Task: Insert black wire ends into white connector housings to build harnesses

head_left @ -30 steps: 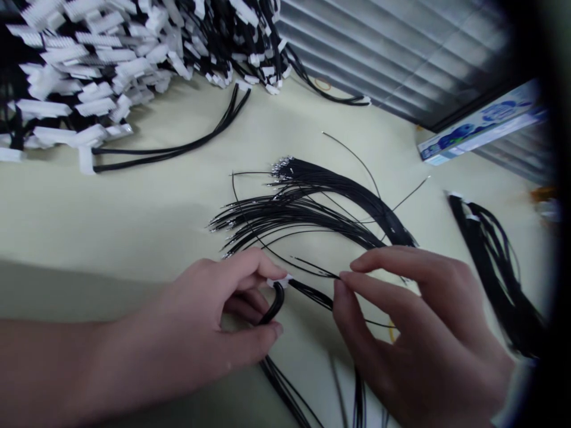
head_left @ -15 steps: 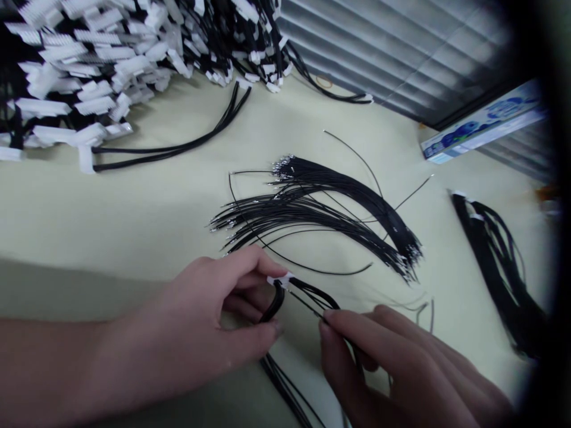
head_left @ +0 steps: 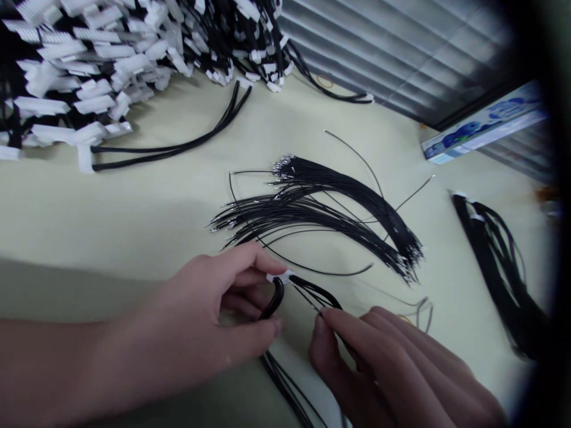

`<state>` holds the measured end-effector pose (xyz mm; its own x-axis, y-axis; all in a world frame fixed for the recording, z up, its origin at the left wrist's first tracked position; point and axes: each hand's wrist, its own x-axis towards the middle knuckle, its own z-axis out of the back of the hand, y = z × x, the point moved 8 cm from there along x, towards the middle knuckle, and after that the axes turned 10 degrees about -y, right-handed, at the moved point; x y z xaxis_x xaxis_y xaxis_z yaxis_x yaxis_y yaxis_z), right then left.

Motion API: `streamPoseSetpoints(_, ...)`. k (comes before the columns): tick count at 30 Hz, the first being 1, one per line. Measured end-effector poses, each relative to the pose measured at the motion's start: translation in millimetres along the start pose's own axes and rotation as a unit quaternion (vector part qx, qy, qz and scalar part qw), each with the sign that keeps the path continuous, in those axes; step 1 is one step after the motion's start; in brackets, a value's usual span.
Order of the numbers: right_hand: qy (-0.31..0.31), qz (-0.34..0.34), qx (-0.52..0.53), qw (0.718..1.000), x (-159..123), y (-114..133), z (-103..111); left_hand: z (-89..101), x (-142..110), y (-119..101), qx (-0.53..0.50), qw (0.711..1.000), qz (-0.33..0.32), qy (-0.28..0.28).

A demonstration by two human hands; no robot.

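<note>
My left hand grips a small white connector between its fingers, with a bunch of black wires bending down from it past the thumb. More black wires leave the connector's right side. Between finger and thumb, my right hand pinches a thin black wire, whose tip points up at the connector. Whether that tip is inside the connector I cannot tell. Just beyond both hands lie two bundles of loose black wires with bare metal terminals at their ends.
A large heap of white connectors on black wires fills the upper left. One wired harness lies in front of it. At right are a blue and white box and a bundle of black cables. Slatted grey metal borders the table's back.
My right hand has shifted slightly left, its thumb now nearer the connector. My left hand, with the connector, has hardly moved.
</note>
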<state>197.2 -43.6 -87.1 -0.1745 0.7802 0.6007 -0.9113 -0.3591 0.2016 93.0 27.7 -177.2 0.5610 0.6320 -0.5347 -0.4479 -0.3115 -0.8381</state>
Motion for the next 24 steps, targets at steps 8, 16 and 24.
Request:
streamPoseSetpoints(8, 0.005, 0.026, -0.016, 1.0, 0.1, 2.0, -0.9, 0.2, 2.9, -3.1, -0.008, 1.0, -0.019, -0.009)
streamPoseSetpoints(16, 0.014, 0.033, -0.017, 0.999, -1.4, 4.0, -2.3, -0.7, 2.7, -4.2, -0.001, 1.0, -0.028, -0.002)
streamPoseSetpoints(24, -0.002, 0.052, -0.035, 0.998, -2.8, 4.1, 0.2, -0.2, 0.8, -3.2, 0.027, 0.999, -0.034, 0.005)
